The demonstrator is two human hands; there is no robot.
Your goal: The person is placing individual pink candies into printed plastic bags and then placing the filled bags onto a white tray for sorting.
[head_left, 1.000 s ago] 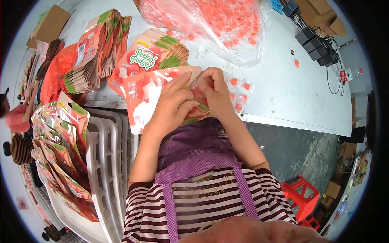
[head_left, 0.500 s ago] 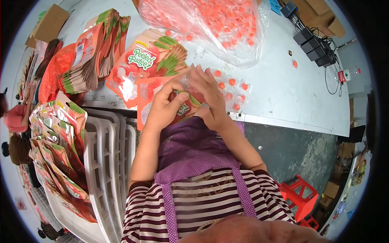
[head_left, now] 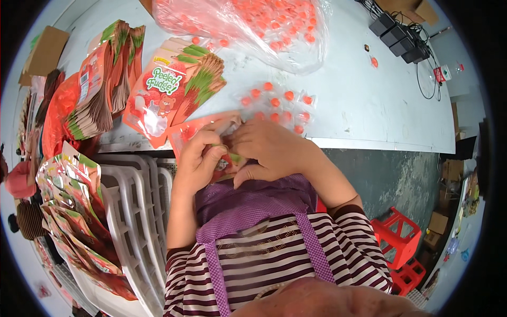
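Note:
My left hand (head_left: 199,158) and my right hand (head_left: 268,149) both grip a red printed snack pouch (head_left: 191,130) at the table's front edge, right fingers at its open top. Just beyond the hands lies a small cluster of orange wrapped candies (head_left: 277,103) on the white table (head_left: 359,105). To the left sits a fanned stack of matching pouches (head_left: 174,87). A big clear bag of orange candies (head_left: 248,26) lies at the far side.
More stacked pouches (head_left: 103,79) stand at the left, and filled pouches (head_left: 74,211) fill a white crate (head_left: 134,211) beside my lap. Black power adapters with cables (head_left: 401,34) lie at the far right. Red stools (head_left: 398,243) stand on the floor.
The pouch has been drawn closer to my body and both hands have closed over its top. The loose candies that were by my right hand now lie uncovered beyond it.

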